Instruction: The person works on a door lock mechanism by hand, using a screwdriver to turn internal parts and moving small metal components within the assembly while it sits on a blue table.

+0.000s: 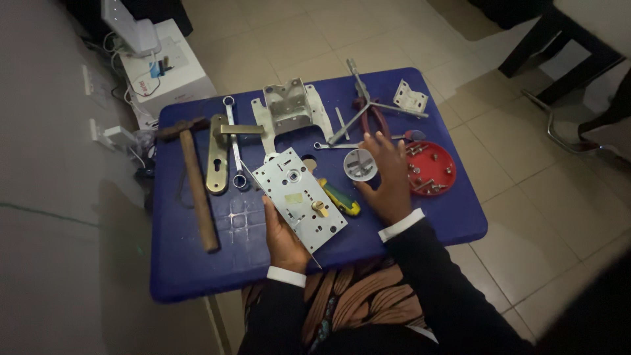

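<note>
While left hand [284, 235] grips the metal lock case [299, 199] at blue table's [197, 269] six o'clock, right hand [388, 177], fingers spread loose, rests flat beside small white cup [360, 164], red lid [432, 169] at three o'clock.

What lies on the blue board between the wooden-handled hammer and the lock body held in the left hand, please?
In the head view, a brass door-handle plate and a silver spanner lie between the hammer and the lock body, on the blue board.

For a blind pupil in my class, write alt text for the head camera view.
A person's left hand holds a silver door lock case over a blue tray, while the right hand rests flat beside a small white cup. A hammer, spanners and a red lid of screws lie around.
</note>
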